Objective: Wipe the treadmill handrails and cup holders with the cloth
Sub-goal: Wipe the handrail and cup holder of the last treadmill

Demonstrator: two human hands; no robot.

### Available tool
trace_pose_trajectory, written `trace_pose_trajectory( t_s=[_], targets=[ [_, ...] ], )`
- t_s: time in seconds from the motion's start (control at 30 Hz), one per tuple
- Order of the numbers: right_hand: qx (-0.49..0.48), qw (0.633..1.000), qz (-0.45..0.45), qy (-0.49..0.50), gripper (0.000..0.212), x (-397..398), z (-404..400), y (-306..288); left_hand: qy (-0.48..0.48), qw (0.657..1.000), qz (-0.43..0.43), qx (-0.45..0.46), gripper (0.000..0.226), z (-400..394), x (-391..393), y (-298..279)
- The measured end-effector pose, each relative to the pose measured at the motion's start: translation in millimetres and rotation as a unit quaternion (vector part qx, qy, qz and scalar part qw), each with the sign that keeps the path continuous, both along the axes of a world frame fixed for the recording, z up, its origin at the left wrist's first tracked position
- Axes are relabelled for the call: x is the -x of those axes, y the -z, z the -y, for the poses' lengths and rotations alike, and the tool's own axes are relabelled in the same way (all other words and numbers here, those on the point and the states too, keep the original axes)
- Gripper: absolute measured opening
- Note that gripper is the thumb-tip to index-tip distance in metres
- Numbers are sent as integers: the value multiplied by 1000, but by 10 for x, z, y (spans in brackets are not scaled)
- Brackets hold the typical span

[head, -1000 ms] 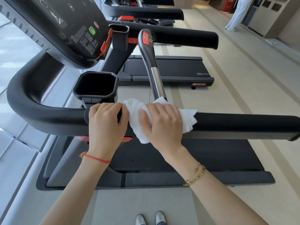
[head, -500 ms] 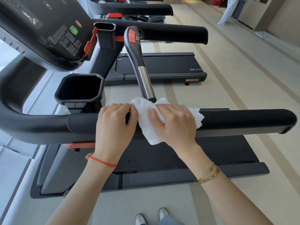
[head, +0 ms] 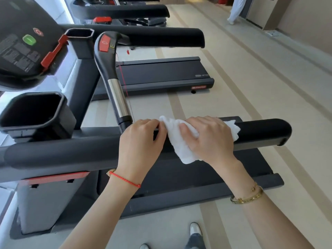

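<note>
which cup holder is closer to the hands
The big cup holder at lower left, just above the handrail; the smaller one sits farther up by the console.

White cloth (head: 185,141) looks soft terry; handrail (head: 260,130) matt black foam; grip bar (head: 117,97) polished metal.

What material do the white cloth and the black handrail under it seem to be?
The cloth: soft white fabric, maybe terry, as it folds and drapes loosely. The handrail: matte black padding, probably foam or rubber; it shows only a dull sheen.
</note>
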State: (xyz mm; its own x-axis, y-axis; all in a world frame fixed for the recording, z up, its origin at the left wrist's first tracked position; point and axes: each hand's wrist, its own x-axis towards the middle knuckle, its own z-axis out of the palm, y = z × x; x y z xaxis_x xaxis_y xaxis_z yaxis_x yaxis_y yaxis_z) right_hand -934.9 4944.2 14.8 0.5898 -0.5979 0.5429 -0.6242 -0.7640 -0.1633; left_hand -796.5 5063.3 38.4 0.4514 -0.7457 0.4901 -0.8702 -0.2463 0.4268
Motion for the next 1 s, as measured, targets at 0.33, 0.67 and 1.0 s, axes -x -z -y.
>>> trace_pose_trajectory(
  t_s=[0.33, 0.67, 1.0],
  targets=[
    [-122, 987, -100, -22, 62, 776, 901, -133, -43, 999, -3, -33, 29, 619, 670, 49],
    [-111, 991, -77, -25, 57, 1516, 1260, -90, -91, 995, 33, -33, 36, 979, 1210, 154],
    [-357, 931, 74, -7, 50, 1808, 1593, 60, -156, 983, 90, -43, 44, 1050, 1256, 245]
  ],
)
